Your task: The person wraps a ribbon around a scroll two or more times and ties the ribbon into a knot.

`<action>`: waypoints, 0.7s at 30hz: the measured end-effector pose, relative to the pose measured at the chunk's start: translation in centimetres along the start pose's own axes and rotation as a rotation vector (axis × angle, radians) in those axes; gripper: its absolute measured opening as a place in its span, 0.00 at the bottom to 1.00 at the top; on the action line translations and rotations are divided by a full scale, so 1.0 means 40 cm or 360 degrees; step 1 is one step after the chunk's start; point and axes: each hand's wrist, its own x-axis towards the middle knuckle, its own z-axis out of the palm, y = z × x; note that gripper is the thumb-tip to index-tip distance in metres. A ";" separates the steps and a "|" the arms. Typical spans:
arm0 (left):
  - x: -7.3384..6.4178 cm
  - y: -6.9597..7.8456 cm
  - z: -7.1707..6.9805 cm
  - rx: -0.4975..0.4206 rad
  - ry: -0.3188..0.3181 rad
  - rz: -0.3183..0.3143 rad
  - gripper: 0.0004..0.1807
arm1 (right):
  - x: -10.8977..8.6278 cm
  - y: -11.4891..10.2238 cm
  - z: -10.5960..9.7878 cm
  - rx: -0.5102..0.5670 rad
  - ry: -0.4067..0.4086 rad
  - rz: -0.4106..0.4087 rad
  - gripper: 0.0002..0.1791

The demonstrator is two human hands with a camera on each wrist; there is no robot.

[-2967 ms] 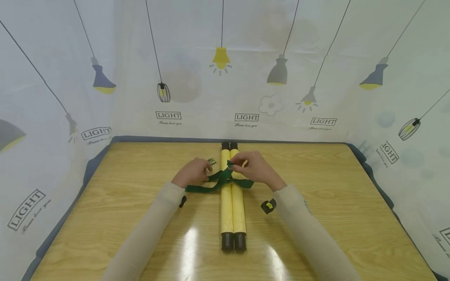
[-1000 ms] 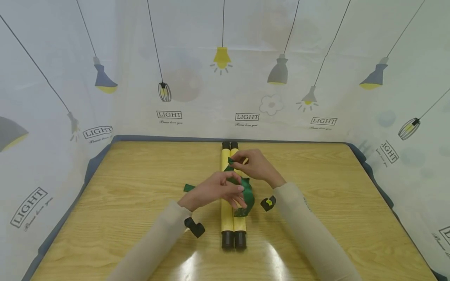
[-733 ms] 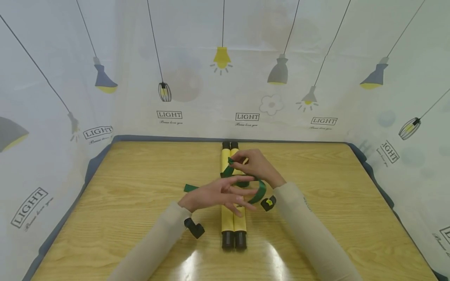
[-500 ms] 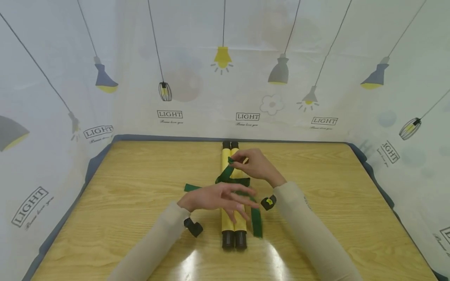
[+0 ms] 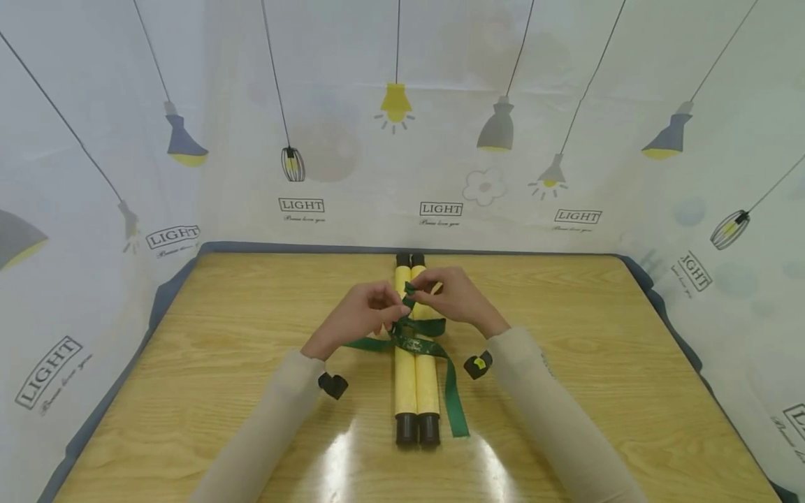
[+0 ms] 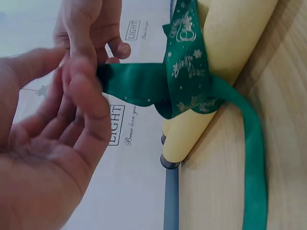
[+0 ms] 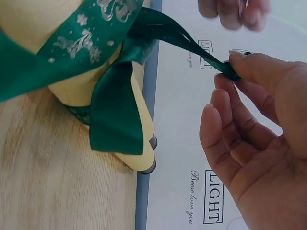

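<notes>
Two pale yellow tubes with black end caps (image 5: 406, 384) lie side by side on the table. A green ribbon with a silver print (image 5: 421, 346) wraps across them. One long tail drapes over the right side to the table and another extends left. My right hand (image 5: 458, 297) pinches a raised, folded length of the ribbon (image 7: 206, 55) between thumb and forefinger above the tubes. My left hand (image 5: 365, 312) is close beside that raised length, fingers loosely bent. In the right wrist view the left fingertips (image 7: 235, 12) are blurred and apart from the ribbon.
The wooden table (image 5: 251, 307) is bordered by white curtains (image 5: 352, 230) printed with lamps and the word LIGHT. Black wrist-worn pieces (image 5: 479, 365) sit beside both sleeves. Light reflections show on the near table surface.
My left hand crossed over the tubes with spread fingers, laying a ribbon tail down on the right, then drew back up and left to the raised ribbon. My right hand keeps its pinch.
</notes>
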 end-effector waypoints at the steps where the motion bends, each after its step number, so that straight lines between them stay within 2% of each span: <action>1: 0.003 0.000 -0.003 0.0019 0.0059 0.0003 0.11 | 0.000 -0.001 0.000 -0.0001 0.0000 -0.0001 0.09; 4: 0.014 -0.007 -0.003 0.0087 0.0189 0.0024 0.12 | 0.001 -0.005 0.004 0.0013 0.0002 -0.0005 0.08; 7: 0.024 -0.014 0.001 0.0120 0.0232 0.0042 0.15 | 0.001 -0.006 0.009 0.0031 0.0024 -0.0013 0.08; 16: 0.042 -0.013 0.021 0.0257 0.0273 0.0062 0.21 | 0.000 -0.013 0.019 0.0049 0.0113 0.0052 0.07; 21: 0.043 -0.013 0.030 0.0311 0.0270 0.0021 0.13 | -0.005 -0.020 0.017 0.0081 0.0085 0.0023 0.07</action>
